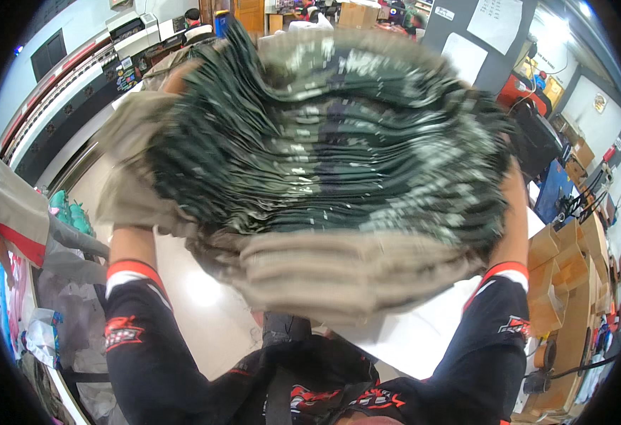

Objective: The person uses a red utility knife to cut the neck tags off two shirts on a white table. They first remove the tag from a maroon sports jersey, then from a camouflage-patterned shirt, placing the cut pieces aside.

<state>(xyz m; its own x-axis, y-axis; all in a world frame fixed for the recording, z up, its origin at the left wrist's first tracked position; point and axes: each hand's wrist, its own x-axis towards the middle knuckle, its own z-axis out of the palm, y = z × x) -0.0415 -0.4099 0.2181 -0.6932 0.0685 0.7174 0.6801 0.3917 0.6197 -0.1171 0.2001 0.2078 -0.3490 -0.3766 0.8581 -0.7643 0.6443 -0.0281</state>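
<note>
A thick bundle of folded camouflage fabric, dark green with pale pixel-like patches, fills the middle of the view. Plain khaki layers show along its near edge and at its left side. Both arms reach around the bundle and hold it up in front of my body. My left hand is mostly covered by cloth, with only a patch of skin showing at the upper left. On the right, my forearm runs up against the bundle's side, and the fabric hides my right hand. The cloth is smeared by motion.
A long wide-format printer stands at the left. Clothing and plastic bags lie at the lower left. Cardboard boxes are stacked at the right, near a cable. Papers hang on a grey pillar. White surfaces lie beneath the bundle.
</note>
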